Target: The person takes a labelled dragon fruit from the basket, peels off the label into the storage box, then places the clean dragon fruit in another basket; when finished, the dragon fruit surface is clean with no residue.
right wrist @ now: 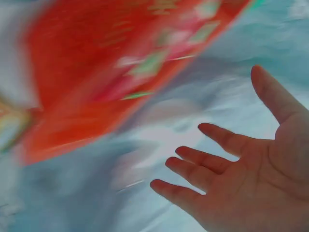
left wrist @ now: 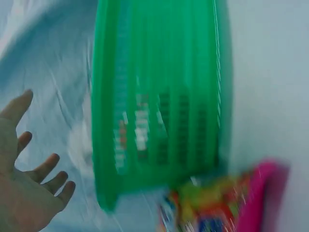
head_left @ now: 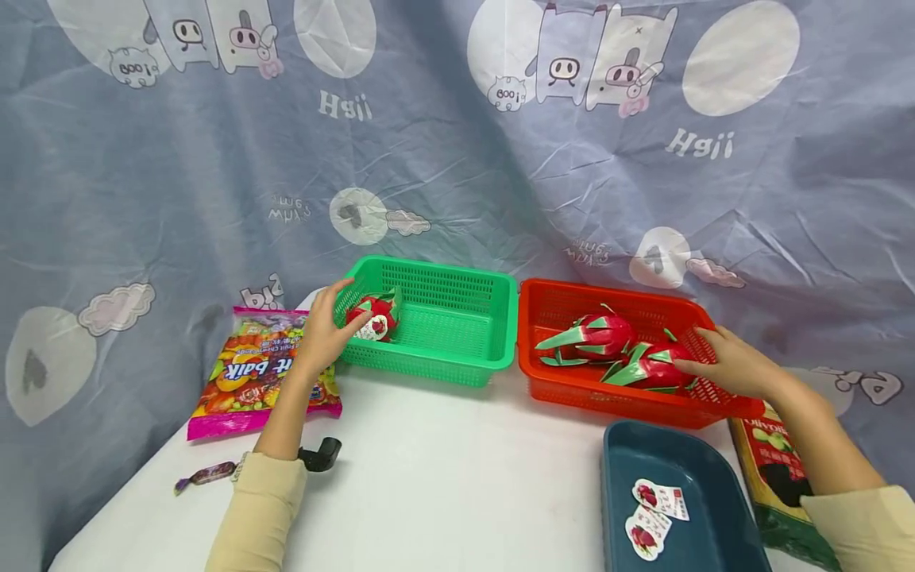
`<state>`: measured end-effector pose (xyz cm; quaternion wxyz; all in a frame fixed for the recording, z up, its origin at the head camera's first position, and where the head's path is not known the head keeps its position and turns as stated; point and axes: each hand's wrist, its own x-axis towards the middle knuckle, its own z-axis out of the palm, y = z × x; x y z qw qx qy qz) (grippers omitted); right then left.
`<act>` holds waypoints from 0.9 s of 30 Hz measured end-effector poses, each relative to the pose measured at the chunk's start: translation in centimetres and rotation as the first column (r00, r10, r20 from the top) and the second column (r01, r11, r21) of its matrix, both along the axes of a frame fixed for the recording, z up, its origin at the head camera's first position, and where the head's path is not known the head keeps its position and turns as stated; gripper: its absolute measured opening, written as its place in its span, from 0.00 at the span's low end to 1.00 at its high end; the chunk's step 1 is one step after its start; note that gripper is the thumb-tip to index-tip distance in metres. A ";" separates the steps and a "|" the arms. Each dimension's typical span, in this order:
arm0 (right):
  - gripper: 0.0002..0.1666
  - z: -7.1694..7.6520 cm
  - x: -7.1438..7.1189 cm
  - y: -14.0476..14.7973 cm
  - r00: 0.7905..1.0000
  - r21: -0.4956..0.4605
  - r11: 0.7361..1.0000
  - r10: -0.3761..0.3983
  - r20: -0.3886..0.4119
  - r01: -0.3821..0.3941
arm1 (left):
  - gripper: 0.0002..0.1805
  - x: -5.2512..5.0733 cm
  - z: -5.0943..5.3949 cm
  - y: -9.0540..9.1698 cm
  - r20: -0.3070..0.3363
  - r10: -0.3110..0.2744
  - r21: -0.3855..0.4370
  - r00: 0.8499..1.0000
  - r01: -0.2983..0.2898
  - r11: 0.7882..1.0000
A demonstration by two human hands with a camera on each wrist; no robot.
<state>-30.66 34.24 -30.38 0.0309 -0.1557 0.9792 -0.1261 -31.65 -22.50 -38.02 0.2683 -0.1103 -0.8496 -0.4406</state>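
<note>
At the left end of the green basket point(head_left: 429, 364) my left hand point(head_left: 323, 334) hovers with fingers spread. One dragon fruit point(head_left: 384, 310) with a white label sits inside that end, close to the thumb. My right hand point(head_left: 747, 367) is over the right end of the red basket point(head_left: 600, 395), its thumb beside a dragon fruit point(head_left: 661, 367). Another dragon fruit point(head_left: 604, 332) lies left of it. Both wrist views show the palms bare and fingers apart, holding nothing; the baskets there are blurred. Whether the fingertips touch the rims cannot be told.
A candy bag point(head_left: 246, 369) lies left of the green basket, with one wrapped candy point(head_left: 212, 473) in front. At the right front stands a dark blue tray point(head_left: 704, 544) holding fruit-picture labels point(head_left: 649, 531). A red and yellow packet point(head_left: 768, 437) lies under the right forearm.
</note>
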 end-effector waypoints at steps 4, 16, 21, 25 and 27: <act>0.52 3.7 -1.0 -6.5 0.995 -0.027 0.996 0.089 -0.042 -0.090 | 0.43 -0.7 -1.3 -2.4 0.086 0.041 0.036 0.995 -0.045 0.998; 0.37 6.7 -5.6 -24.4 0.813 -0.165 0.882 0.316 -0.489 -0.442 | 0.51 -1.3 -5.3 -4.7 0.207 0.034 0.093 0.978 -0.054 0.994; 0.40 6.5 -7.1 -28.6 0.827 -0.218 0.873 0.293 -0.480 -0.436 | 0.52 -1.5 -5.3 -4.8 0.256 0.025 0.123 0.966 -0.058 0.991; 0.41 5.2 -7.9 -31.2 0.853 -0.268 0.868 0.274 -0.445 -0.418 | 0.53 -1.6 -5.4 -4.8 0.273 -0.003 0.157 0.962 -0.042 0.987; 0.41 4.0 -8.1 -32.3 0.865 -0.311 0.860 0.250 -0.434 -0.405 | 0.54 -1.4 -5.6 -4.7 0.289 -0.018 0.170 0.957 -0.033 0.985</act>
